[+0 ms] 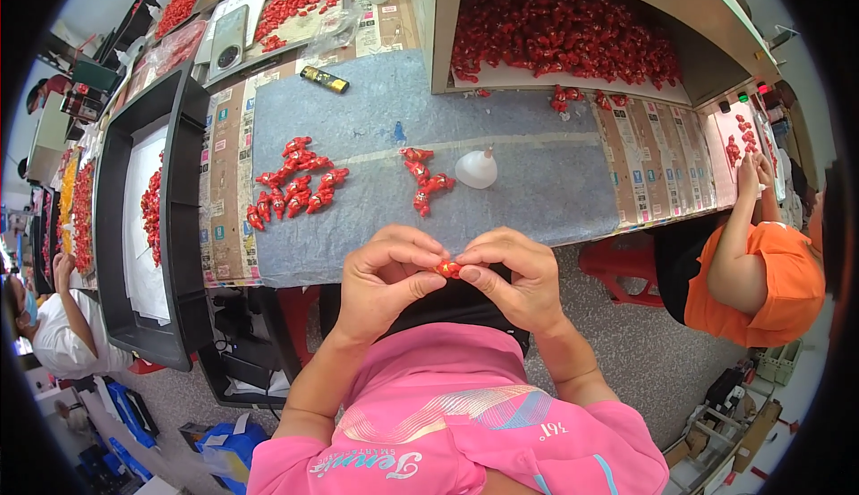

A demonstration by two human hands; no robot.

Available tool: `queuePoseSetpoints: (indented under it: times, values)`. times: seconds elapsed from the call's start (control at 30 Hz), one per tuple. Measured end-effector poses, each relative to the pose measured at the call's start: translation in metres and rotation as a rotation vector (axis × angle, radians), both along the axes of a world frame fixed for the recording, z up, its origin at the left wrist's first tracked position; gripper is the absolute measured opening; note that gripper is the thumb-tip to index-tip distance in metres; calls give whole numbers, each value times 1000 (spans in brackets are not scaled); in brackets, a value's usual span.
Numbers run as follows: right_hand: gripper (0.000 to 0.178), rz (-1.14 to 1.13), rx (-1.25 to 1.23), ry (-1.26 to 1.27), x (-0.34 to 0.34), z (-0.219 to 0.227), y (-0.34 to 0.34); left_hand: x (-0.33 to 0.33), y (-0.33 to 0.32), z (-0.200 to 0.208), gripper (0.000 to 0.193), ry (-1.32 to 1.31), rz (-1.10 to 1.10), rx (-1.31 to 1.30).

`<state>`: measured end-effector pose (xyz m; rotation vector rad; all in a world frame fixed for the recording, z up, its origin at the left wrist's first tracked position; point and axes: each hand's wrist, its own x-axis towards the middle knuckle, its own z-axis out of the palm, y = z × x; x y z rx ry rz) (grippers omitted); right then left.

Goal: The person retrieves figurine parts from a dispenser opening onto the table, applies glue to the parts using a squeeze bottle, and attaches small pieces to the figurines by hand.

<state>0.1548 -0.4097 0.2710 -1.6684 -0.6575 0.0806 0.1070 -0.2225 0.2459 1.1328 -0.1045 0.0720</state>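
Observation:
Just beyond the table's near edge, my left hand (pixel 386 273) and my right hand (pixel 514 278) meet at their fingertips. Between them they pinch a small red figurine (pixel 448 269) with a bit of gold on it; most of it is covered by the fingers. On the blue cloth (pixel 358 128) ahead lies a cluster of similar red figurines (pixel 297 182) to the left. A smaller group of red figurines (pixel 422 177) lies straight ahead of my hands. Beside that group stands a white translucent squeeze bottle (pixel 477 169) with a narrow tip.
A black tray (pixel 183 217) with white paper and red pieces sits at the left. Ahead right, a big open bin (pixel 438 29) holds a heap of red figurines. A black-and-gold tube (pixel 324 80) and a phone (pixel 230 38) lie farther back. Co-workers sit on both sides.

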Motion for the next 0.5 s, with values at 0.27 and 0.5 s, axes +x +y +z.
queuePoseSetpoints:
  times: [0.27, 0.5]
  values:
    - [9, -39, 22, 6, -2, 0, 8, -3, 2, 1, 21, 24, 72, 66]
    - [9, -8, 27, 20, 1, 1, 9, -2, 4, 3, 21, 19, 70, 90]
